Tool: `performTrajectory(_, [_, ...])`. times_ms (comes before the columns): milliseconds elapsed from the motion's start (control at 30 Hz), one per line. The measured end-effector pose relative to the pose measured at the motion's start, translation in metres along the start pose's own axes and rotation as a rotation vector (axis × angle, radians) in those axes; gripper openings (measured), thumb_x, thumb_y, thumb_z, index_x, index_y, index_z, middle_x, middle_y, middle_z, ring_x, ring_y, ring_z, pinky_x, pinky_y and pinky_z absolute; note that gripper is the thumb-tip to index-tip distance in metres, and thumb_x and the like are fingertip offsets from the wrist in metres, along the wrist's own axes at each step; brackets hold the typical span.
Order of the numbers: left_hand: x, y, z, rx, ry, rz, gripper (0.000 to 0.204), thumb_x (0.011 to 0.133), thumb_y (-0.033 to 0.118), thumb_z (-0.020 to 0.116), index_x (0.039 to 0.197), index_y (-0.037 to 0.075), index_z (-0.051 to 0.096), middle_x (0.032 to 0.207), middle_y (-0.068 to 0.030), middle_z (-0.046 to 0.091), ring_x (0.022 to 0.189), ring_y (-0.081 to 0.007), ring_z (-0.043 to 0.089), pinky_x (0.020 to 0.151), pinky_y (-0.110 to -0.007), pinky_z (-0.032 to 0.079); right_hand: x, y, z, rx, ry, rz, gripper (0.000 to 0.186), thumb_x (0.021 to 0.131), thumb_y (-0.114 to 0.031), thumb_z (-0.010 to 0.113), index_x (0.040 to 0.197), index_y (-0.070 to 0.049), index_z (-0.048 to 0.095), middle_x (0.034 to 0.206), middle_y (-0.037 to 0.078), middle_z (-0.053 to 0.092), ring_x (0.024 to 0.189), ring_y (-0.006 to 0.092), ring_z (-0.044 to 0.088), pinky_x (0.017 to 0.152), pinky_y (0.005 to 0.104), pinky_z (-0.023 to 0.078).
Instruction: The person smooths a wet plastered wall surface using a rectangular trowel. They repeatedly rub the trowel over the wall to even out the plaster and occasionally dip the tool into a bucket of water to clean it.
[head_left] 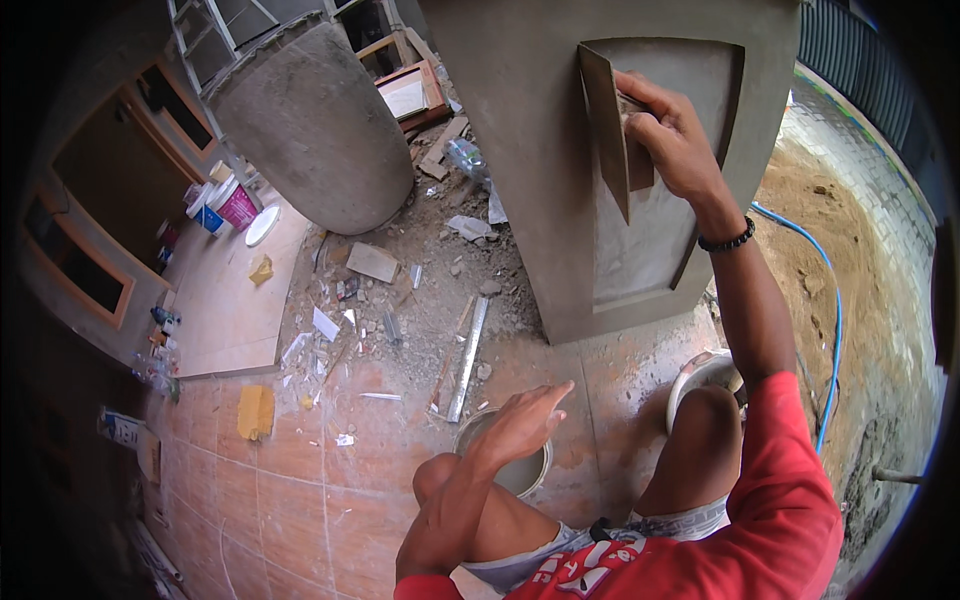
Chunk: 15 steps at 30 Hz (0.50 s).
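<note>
My right hand (672, 138) grips a plastering float (604, 125) by its handle, fingers wrapped round it. The float's flat brown board stands on edge at the left side of a recessed panel (640, 262) in a grey plastered pillar (505, 150). Whether its edge presses on the plaster is hard to tell. Over my knee, my left hand (520, 425) stretches out with straight fingers and nothing in it. Below that hand is a round bucket (528, 472) with greyish contents, partly hidden by my arm. Another white bucket (684, 382) stands beside my right knee.
A large grey cylindrical form (310, 130) rises at the back left. Rubble and a metal strip (468, 360) litter the ground before the pillar. A yellow sponge-like block (256, 412) lies on the tiles. To the right, a blue hose (836, 300) crosses sand (800, 215).
</note>
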<state>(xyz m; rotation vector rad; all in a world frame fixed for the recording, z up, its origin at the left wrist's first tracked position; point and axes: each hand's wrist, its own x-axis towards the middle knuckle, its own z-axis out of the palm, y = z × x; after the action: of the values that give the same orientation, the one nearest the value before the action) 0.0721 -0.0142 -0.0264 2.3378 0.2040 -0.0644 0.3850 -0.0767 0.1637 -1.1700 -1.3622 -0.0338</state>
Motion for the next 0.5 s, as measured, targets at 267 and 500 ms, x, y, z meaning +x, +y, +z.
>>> performTrajectory(267, [0.0, -0.002, 0.003, 0.029, 0.016, 0.031, 0.047, 0.093, 0.012, 0.056, 0.137, -0.002, 0.047, 0.131, -0.0271, 0.055, 0.122, -0.0417, 0.052, 0.104, -0.045, 0.041, 0.004, -0.003, 0.001, -0.143, -0.016, -0.083, 0.053, 0.081, -0.006, 0.049, 0.132, -0.002, 0.058, 0.102, 0.009, 0.062, 0.095, 0.015, 0.057, 0.091, 0.0266, 0.043])
performTrajectory(500, [0.004, -0.005, 0.01, 0.056, 0.012, 0.046, 0.047, 0.093, 0.013, 0.057, 0.137, -0.002, 0.047, 0.131, -0.027, 0.055, 0.122, -0.0413, 0.052, 0.105, -0.044, 0.041, -0.015, -0.002, -0.003, -0.349, -0.072, 0.013, 0.053, 0.078, -0.012, 0.051, 0.13, -0.003, 0.06, 0.088, 0.013, 0.054, 0.08, 0.0236, 0.054, 0.078, 0.0339, 0.046])
